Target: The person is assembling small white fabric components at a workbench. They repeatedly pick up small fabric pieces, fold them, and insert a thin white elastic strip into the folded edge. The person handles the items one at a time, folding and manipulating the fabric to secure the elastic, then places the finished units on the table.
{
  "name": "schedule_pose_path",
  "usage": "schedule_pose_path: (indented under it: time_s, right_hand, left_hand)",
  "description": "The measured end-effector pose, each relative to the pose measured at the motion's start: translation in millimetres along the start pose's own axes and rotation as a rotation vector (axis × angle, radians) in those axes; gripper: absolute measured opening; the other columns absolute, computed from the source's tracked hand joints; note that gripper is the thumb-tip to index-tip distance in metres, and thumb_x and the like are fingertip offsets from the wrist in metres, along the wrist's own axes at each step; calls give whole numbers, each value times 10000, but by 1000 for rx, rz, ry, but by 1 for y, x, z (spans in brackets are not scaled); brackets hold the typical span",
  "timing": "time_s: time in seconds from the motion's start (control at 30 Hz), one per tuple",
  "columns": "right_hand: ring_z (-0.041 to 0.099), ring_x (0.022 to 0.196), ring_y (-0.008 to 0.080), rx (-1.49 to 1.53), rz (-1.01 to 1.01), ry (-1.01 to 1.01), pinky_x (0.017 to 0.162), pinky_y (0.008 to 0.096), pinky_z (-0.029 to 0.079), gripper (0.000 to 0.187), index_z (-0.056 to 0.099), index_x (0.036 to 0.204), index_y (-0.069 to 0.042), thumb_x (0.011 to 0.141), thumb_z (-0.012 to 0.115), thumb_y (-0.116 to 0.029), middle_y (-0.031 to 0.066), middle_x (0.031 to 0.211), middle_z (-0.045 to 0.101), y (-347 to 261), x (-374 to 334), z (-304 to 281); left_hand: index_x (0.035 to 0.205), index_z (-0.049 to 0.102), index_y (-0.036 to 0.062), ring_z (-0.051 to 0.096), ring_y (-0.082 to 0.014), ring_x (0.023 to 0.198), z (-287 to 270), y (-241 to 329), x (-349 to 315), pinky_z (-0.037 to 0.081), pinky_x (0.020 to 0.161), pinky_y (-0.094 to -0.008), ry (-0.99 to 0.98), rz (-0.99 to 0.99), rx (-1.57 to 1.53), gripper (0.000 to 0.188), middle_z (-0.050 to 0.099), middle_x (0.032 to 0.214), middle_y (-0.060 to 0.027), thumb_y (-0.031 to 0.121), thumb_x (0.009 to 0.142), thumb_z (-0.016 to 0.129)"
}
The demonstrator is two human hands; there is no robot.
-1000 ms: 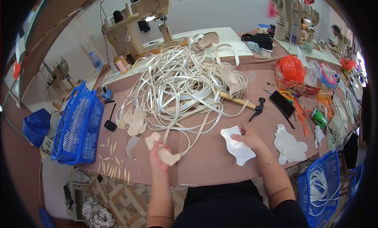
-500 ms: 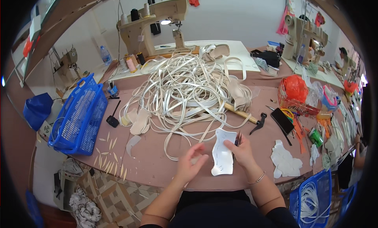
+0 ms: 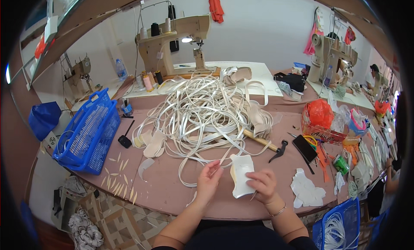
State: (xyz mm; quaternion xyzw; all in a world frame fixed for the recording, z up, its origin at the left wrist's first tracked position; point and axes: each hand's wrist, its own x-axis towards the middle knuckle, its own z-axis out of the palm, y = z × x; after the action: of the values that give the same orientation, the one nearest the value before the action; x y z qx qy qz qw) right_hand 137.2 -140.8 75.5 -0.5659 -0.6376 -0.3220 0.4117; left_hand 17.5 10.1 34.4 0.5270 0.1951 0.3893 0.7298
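My right hand point(image 3: 264, 183) holds a white, wavy-edged cut piece point(image 3: 242, 174) upright above the table's front edge. A cream layer shows along the piece's left side. From under the same hand sticks a thin metal point point(image 3: 253, 195); the rest of that tool is hidden. My left hand point(image 3: 209, 179) is just left of the piece, apart from it, with thumb and fingertips pinched together. What they pinch, if anything, is too small to make out. Beyond both hands spreads a tangled heap of white and cream straps point(image 3: 207, 112).
A hammer point(image 3: 263, 140) lies by the heap, a black phone point(image 3: 304, 148) to its right. White cut pieces point(image 3: 307, 188) lie at right, cream slivers point(image 3: 116, 181) at left. Blue baskets point(image 3: 92, 135) stand at left. A sewing machine point(image 3: 172, 36) stands behind the heap.
The white piece has tilted, its cream edge now showing. My right fingers have shifted over its lower right side. My left fingers have closed from spread to a pinch.
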Motion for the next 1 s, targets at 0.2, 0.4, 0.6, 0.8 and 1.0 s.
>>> schedule_pose_path:
  time_s: [0.2,0.4,0.6,0.8,1.0]
  right_hand:
    - [497,729,153,-100,-112,-35,591,260,420,198,614,825,-134,629,605,-108,10,986,618,-13,-14,14]
    - [530,857,244,-110,425,-366,684,316,447,397,584,1014,-122,629,677,-137,61,1121,527,-14,-53,23]
    - [540,912,271,41,649,-323,783,343,444,422,546,1070,-85,691,708,-173,96,1087,533,-7,-44,14]
    - [555,921,169,1211,1268,-40,821,312,447,399,457,1158,-5,811,618,-120,92,1049,566,-6,-18,28]
    - [568,926,145,1544,1371,198,832,286,452,386,416,1184,-12,839,575,-80,74,1026,579,-11,-6,34]
  left_hand:
    - [1132,516,13,550,-103,901,11,25,-17,458,785,-240,-263,-451,-416,300,578,1022,-63,62,844,582]
    - [1113,543,-12,582,-97,806,6,26,-14,479,722,-222,-215,-179,-15,292,616,926,-52,38,831,595]
    - [1107,553,-27,589,-97,828,8,23,-17,481,739,-219,-265,-139,54,297,617,939,-66,24,819,605]
    - [1112,540,-41,598,-111,819,12,26,-21,490,741,-216,-338,-158,89,314,618,941,-85,2,809,608]
    - [1133,522,-40,591,-126,886,6,24,-24,489,764,-227,-352,-88,86,349,611,969,-96,8,802,620]
